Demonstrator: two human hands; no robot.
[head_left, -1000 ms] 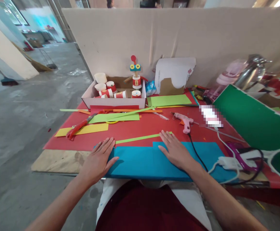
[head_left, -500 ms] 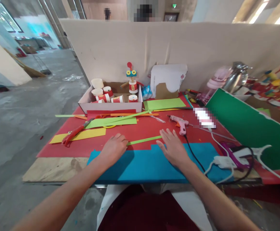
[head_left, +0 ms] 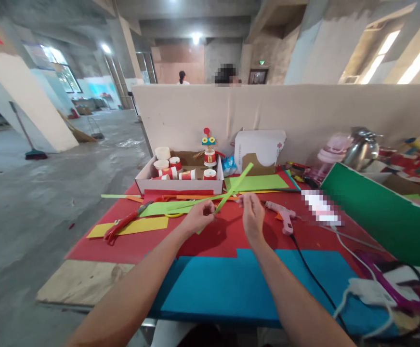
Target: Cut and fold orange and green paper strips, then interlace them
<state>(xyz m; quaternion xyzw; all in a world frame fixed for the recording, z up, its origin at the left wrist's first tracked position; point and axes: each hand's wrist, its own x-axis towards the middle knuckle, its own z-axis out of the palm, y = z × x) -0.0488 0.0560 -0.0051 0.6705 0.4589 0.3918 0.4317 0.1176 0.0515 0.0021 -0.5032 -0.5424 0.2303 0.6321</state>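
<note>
My left hand [head_left: 198,217] is pinched shut on the lower end of a thin green paper strip [head_left: 233,188], which slants up and to the right above the red table cover [head_left: 213,241]. My right hand [head_left: 252,215] hovers just right of the strip at the same height, fingers curled with the fingertips together and nothing clearly in them. Both hands are raised over the red cover, beyond the blue paper sheet [head_left: 231,284] at the near edge.
A pink glue gun [head_left: 284,215] with a black cord lies right of my right hand. Red scissors [head_left: 123,224], yellow and green sheets lie left. A white box of paper cups [head_left: 179,173] and a paper-cup robot figure [head_left: 209,149] stand behind. A green board [head_left: 379,212] leans right.
My left hand pinched the green strip off the table and lifted it so it tilts upward. My right hand left the blue sheet and rose beside it. The camera tilted up.
</note>
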